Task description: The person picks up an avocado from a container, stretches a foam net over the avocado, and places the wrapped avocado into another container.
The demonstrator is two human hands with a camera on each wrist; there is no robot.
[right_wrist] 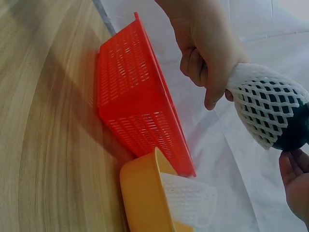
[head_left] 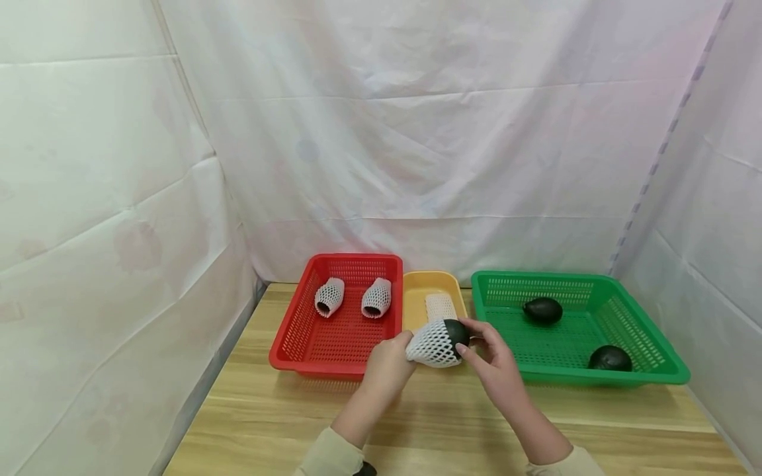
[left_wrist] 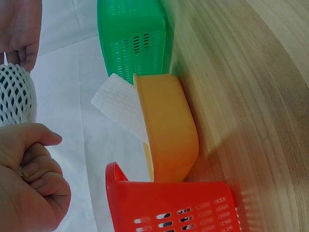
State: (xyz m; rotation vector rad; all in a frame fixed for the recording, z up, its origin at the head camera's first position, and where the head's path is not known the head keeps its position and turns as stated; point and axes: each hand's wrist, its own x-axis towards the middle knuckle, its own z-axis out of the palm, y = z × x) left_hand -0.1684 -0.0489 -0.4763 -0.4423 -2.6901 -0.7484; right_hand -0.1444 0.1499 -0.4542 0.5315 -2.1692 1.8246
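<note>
Sleeving appears in progress: left hand fingers clamp the net; right hand fingers pinch the fruit, whose bare end likely needs covering next

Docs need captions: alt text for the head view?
A person's left hand grips the narrow end of a white foam net around a dark fruit, while the right hand holds the fruit's exposed end. On a wooden table, left to right: red basket with two netted fruits, yellow tray with another net, green basket with two bare fruits.

Table, red basket, yellow tray, green basket
</note>
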